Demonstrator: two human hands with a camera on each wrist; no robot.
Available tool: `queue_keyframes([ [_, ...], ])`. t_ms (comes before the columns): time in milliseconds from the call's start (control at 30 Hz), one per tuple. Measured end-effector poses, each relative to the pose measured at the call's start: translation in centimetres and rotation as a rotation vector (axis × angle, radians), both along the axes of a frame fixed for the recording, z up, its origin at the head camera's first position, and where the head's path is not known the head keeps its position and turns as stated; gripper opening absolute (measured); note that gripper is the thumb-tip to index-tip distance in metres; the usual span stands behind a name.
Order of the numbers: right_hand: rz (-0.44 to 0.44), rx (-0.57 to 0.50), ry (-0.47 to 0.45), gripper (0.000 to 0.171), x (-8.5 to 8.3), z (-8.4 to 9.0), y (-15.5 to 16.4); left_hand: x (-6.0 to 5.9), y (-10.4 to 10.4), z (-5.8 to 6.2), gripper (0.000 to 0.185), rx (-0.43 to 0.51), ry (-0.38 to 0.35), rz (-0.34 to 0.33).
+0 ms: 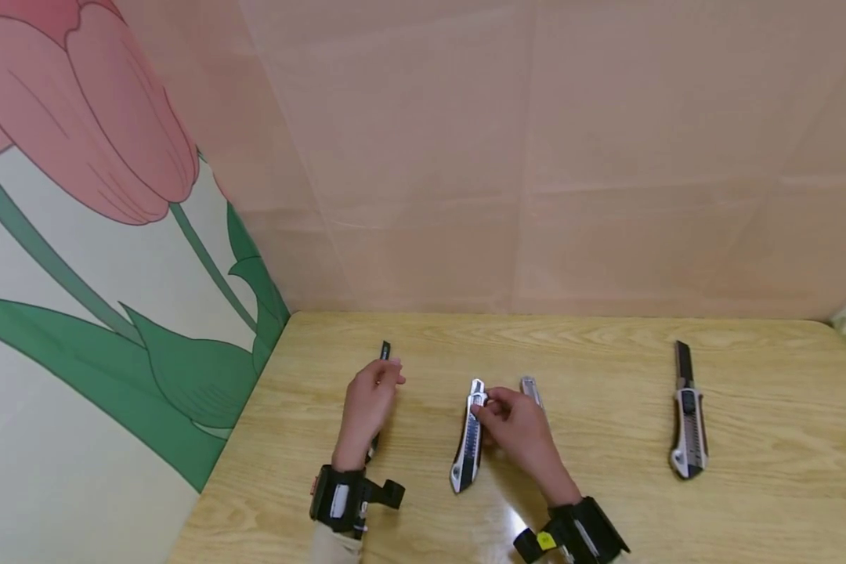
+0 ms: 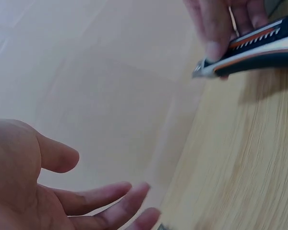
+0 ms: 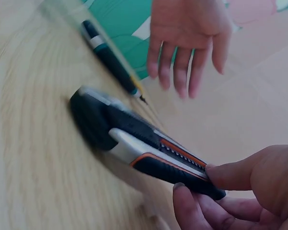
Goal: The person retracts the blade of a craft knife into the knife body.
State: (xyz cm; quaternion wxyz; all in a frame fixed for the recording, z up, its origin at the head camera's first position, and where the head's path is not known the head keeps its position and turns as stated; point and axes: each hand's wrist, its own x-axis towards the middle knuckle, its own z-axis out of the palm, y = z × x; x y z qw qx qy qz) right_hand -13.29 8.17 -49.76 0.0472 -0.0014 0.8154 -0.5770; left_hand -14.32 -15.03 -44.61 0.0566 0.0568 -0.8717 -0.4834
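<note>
My right hand [image 1: 523, 432] pinches a silver-and-black utility knife [image 1: 468, 442] between thumb and fingers near its narrow front end. The right wrist view shows orange trim along this knife [image 3: 149, 139], held tilted over the wood. My left hand [image 1: 366, 407] holds nothing, its fingers loosely spread, as the left wrist view of this hand [image 2: 19, 182] shows. Below it in the head view lies a slim dark tool [image 1: 385, 349], partly covered by the hand. From the right wrist, the slim tool [image 3: 110, 64] shows a dark green body with a pale band.
A second utility knife [image 1: 531, 388] lies partly hidden behind my right hand. Farther right lies a grey-and-black utility knife [image 1: 689, 431] with its dark blade end pointing away. The wooden table [image 1: 592, 368] meets a pinkish cloth backdrop [image 1: 423, 196]; a tulip-patterned wall [image 1: 113, 258] stands left.
</note>
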Motion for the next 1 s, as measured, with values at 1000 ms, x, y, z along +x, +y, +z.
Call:
queue_keyframes([
  [1000, 0.055, 0.394, 0.146, 0.032, 0.1, -0.4, -0.8, -0.6, -2.5, -2.0, 0.038, -0.178, -0.158, 0.094],
])
